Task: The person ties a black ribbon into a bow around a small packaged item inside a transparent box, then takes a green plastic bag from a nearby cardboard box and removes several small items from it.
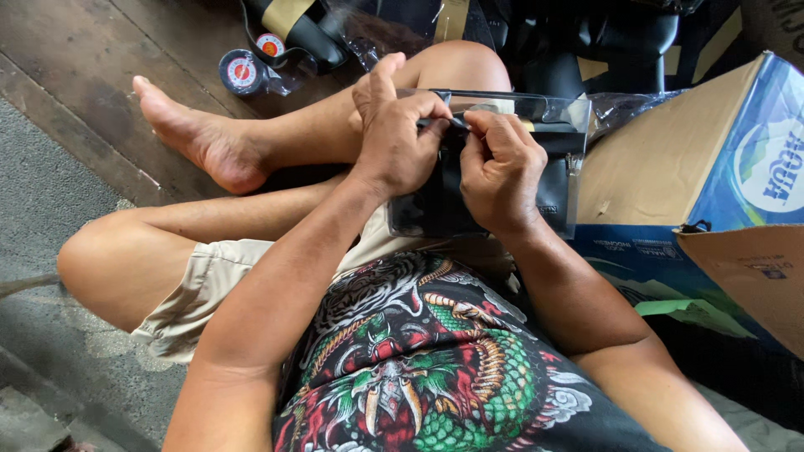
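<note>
I sit cross-legged on the floor with a black pouch in a clear plastic bag (553,159) resting on my lap. My left hand (394,134) is closed around the bag's upper left edge, thumb raised. My right hand (498,167) pinches the bag's top edge close beside the left hand, fingers curled on the plastic. Both hands touch near the opening of the bag. Most of the pouch is hidden behind my hands.
An open cardboard box (670,167) with blue printed sides stands at my right. Black items in plastic (586,42) lie beyond my knee. Two rolls of tape (243,71) and a black strap lie on the wooden floorboards (75,67) at upper left.
</note>
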